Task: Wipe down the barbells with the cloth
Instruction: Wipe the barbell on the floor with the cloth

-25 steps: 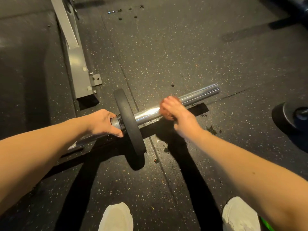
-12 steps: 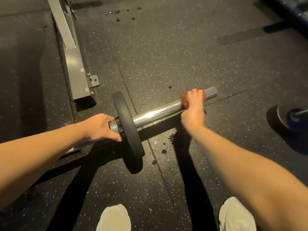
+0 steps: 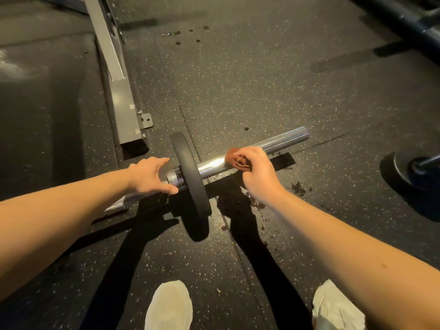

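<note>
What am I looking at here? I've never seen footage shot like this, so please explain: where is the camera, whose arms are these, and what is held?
There is no machine here. These are a person's two bare arms, filmed by a wide-angle camera worn on their head and looking down. That is why their white shoes show at the bottom. On the speckled rubber floor rests a barbell carrying one black weight plate. The right hand grips a reddish-brown cloth against the bar's shiny chrome end to wipe it. The left hand is open, fingers straight, by the bar on the plate's other side. A grey metal frame stands behind, and dark wet spots dot the floor.
</note>
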Demonstrator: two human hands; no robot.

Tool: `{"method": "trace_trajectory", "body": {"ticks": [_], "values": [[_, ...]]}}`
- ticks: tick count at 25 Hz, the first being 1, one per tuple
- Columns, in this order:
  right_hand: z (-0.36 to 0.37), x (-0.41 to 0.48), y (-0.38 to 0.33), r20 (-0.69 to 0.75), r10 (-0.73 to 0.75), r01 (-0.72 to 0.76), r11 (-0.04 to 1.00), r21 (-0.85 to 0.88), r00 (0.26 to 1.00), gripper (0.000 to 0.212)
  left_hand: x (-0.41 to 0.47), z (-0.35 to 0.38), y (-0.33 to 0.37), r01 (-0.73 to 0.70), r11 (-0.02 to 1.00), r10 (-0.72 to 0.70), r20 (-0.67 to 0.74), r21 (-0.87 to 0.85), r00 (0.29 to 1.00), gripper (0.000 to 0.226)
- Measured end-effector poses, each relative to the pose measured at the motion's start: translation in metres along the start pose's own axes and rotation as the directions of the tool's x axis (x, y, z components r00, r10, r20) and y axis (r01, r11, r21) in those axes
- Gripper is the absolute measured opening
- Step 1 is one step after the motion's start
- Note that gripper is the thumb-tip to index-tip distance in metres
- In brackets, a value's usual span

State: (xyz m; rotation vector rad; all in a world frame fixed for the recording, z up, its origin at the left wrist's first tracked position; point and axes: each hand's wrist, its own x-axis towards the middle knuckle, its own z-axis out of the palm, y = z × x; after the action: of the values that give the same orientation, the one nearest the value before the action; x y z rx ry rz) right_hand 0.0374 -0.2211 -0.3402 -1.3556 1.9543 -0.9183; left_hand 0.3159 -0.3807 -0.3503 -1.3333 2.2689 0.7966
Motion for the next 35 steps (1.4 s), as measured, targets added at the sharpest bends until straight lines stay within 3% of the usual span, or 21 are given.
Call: {"method": "trace_trajectory", "body": {"ticks": [3,5,6,9,10,12,14,18,20,21,22,23,24,26,28,31,33,34,35], "values": [[-0.03,-0.006,-0.026,0.043,0.055,-0.053,0.998,-0.046,0.998,0.035,-0.03,-0.034,0.015,-0.041,0.996,0.011,-0.333,-0.082,0.943,0.085],[-0.049,-0.008,-0.05,0.064,0.03,-0.03,1.0,0.003,0.997,0.028,-0.055,-0.058,0.044,-0.215,0.971,0.136,-0.497,-0.103,0.857,0.076],[-0.058,-0.011,-0.064,0.072,0.006,-0.009,0.999,0.049,0.997,0.029,-0.067,-0.068,0.061,-0.287,0.954,0.202,-0.507,-0.093,0.838,0.08],[-0.079,-0.025,-0.108,0.078,-0.072,0.06,0.987,0.146,0.994,0.034,-0.104,-0.086,0.109,-0.365,0.928,0.316,-0.361,-0.075,0.877,0.09],[-0.086,-0.031,-0.121,0.076,-0.097,0.083,0.982,0.171,0.992,0.035,-0.117,-0.089,0.123,-0.387,0.917,0.34,-0.328,-0.092,0.882,0.081],[-0.099,-0.044,-0.141,0.073,-0.144,0.13,0.977,0.17,0.987,0.033,-0.138,-0.09,0.143,-0.421,0.898,0.36,-0.336,-0.128,0.87,0.041],[-0.11,-0.055,-0.151,0.038,-0.152,0.15,0.987,0.054,0.988,0.026,-0.157,-0.091,0.157,-0.406,0.905,0.329,-0.397,-0.126,0.857,0.021],[-0.108,-0.068,-0.157,-0.148,-0.066,0.024,0.962,-0.271,0.987,0.03,-0.193,-0.099,0.179,-0.307,0.946,0.24,-0.402,-0.109,0.884,0.02],[-0.097,-0.07,-0.158,-0.209,-0.011,-0.053,0.953,-0.297,0.978,0.026,-0.193,-0.101,0.186,-0.292,0.95,0.222,-0.419,-0.109,0.88,0.017],[-0.093,-0.07,-0.158,-0.213,0.055,-0.096,0.977,-0.189,0.976,0.021,-0.191,-0.101,0.19,-0.292,0.95,0.221,-0.425,-0.109,0.878,0.016],[-0.089,-0.068,-0.158,-0.187,0.157,-0.154,0.988,0.034,0.97,0.015,-0.185,-0.101,0.193,-0.3,0.948,0.227,-0.43,-0.109,0.874,0.015],[-0.084,-0.065,-0.156,-0.096,0.265,-0.222,0.921,0.321,0.96,0.011,-0.176,-0.1,0.194,-0.307,0.946,0.233,-0.435,-0.107,0.87,0.014],[-0.079,-0.063,-0.153,0.03,0.334,-0.29,0.767,0.573,0.942,0.011,-0.167,-0.097,0.194,-0.311,0.945,0.238,-0.436,-0.103,0.868,0.014],[-0.071,-0.059,-0.142,0.186,0.33,-0.332,0.47,0.818,0.925,0.011,-0.147,-0.092,0.192,-0.311,0.948,0.255,-0.424,-0.067,0.869,0.017],[-0.058,-0.047,-0.123,0.192,0.32,-0.309,0.371,0.876,0.928,0.008,-0.123,-0.085,0.189,-0.325,0.945,0.285,-0.398,-0.036,0.872,0.022],[-0.038,-0.02,-0.089,0.07,0.387,-0.255,0.453,0.854,0.92,0.026,-0.091,-0.074,0.173,-0.328,0.944,0.306,-0.423,0.021,0.853,0.03],[-0.032,0.0,-0.063,-0.136,0.402,-0.226,0.729,0.646,0.906,0.025,-0.077,-0.067,0.145,-0.298,0.955,0.257,-0.525,0.007,0.811,0.034],[-0.031,0.008,-0.048,-0.231,0.336,-0.211,0.874,0.438,0.913,0.022,-0.073,-0.061,0.128,-0.28,0.959,0.202,-0.598,-0.039,0.776,0.032],[-0.024,0.014,-0.036,-0.261,0.25,-0.188,0.952,0.241,0.932,0.021,-0.068,-0.053,0.108,-0.246,0.963,0.119,-0.656,-0.105,0.745,0.03]]}}
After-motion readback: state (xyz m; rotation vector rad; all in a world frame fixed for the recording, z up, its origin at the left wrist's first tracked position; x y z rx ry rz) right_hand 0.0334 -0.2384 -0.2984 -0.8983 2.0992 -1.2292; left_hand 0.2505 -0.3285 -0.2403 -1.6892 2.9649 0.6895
